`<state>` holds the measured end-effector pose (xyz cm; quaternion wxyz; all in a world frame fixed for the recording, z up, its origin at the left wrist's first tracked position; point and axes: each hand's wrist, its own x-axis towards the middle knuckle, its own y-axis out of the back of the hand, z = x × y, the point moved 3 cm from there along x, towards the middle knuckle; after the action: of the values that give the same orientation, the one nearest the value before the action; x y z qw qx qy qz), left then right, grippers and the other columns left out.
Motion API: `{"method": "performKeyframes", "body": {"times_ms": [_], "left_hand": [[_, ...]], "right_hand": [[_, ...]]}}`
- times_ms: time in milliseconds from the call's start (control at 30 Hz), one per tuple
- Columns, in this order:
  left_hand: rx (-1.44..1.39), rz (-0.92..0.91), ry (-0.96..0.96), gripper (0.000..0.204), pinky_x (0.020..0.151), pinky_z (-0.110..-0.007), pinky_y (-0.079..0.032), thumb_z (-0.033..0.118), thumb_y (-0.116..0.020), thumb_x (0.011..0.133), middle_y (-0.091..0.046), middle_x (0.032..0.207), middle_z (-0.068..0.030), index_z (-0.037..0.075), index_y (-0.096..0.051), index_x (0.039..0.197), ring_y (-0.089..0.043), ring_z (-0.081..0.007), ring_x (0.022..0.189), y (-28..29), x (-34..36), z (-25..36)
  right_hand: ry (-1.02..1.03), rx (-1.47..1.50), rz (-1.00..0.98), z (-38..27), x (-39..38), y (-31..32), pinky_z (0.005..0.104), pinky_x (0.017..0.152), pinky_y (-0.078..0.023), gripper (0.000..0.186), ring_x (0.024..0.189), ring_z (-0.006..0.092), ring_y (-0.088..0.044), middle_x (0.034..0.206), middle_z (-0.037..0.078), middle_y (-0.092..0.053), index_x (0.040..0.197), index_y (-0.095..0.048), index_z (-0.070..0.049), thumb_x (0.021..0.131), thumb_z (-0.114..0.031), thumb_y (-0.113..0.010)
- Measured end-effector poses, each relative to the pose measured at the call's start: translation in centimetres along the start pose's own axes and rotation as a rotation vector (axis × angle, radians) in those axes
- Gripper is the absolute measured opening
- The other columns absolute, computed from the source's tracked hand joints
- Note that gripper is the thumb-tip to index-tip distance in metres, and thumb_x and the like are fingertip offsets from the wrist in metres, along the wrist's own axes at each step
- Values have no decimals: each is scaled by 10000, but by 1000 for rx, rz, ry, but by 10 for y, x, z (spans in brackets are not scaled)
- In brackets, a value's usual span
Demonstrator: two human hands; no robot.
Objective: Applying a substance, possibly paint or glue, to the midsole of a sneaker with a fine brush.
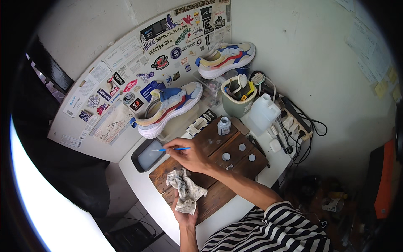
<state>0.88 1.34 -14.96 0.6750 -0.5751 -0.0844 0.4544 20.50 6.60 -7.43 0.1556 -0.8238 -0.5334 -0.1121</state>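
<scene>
My right hand (187, 156) pinches a thin blue paintbrush (161, 149), its pale tip pointing left over a dark rectangular tray (136, 158) that holds cloudy liquid. Below it, my left hand (184, 216) is wrapped round a stained, crumpled white rag (191, 194), above the near left part of a dark wooden board (205, 178). On that board stand an uncapped small bottle (224, 127) and several small round white cups or caps (242, 147). Past the tray, a multicoloured sneaker (170, 109) rests on a clear plastic box (181, 124).
A second sneaker (226, 59) sits farther back. To its right are a pale green bin (237, 105) with tools, a white jug (264, 111) and a power strip (294, 128) with tangled black cables (310, 126). A sticker-covered panel (121, 90) curves behind the white table (138, 185).
</scene>
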Motion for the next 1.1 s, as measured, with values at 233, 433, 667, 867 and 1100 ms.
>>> {"method": "performKeyframes", "body": {"times_ms": [233, 433, 667, 867, 1100], "left_hand": [[151, -121, 148, 681, 1119, -406, -429, 68, -443, 906, -482, 1485, -100, 109, -287, 1568, -524, -252, 1307, -70, 5, -51], [294, -228, 271, 791, 1114, -393, -433, 80, -507, 847, -395, 1539, -122, 88, -229, 1587, -458, -257, 1369, -121, -5, -101], [538, -373, 393, 644, 1044, -335, -466, 90, -626, 962, -505, 1443, -100, 67, -340, 1538, -561, -182, 1235, -140, -12, -135], [684, -455, 259, 363, 893, -275, -510, -11, -734, 888, -704, 1119, -60, -14, -623, 1234, -638, -120, 1020, -160, -10, -152], [761, -478, 128, 247, 771, -245, -526, 10, -718, 911, -716, 1002, -45, -18, -652, 1147, -656, -86, 863, -160, -7, -156]], "right_hand": [[-149, 159, 276, -75, -88, 103, 239, 545, -448, 187, 657, 101, -569, 943, 141, -715, 1140, -658, 46, 988, -38, -589], [-85, 119, 312, -129, -163, 160, 235, 640, -505, 159, 734, 104, -618, 968, 147, -681, 1040, -684, 80, 903, 71, -603], [34, -191, 219, -150, -202, 198, 250, 647, -537, 89, 714, 143, -645, 940, 197, -677, 937, -696, 93, 860, 50, -684], [56, -323, 151, -173, -206, 218, 251, 670, -533, 204, 742, 161, -680, 882, 147, -706, 960, -715, 52, 770, 105, -665], [-16, -40, 353, -171, -213, 211, 253, 655, -533, 151, 748, 152, -650, 962, 175, -675, 1013, -666, 83, 868, 98, -626]]}}
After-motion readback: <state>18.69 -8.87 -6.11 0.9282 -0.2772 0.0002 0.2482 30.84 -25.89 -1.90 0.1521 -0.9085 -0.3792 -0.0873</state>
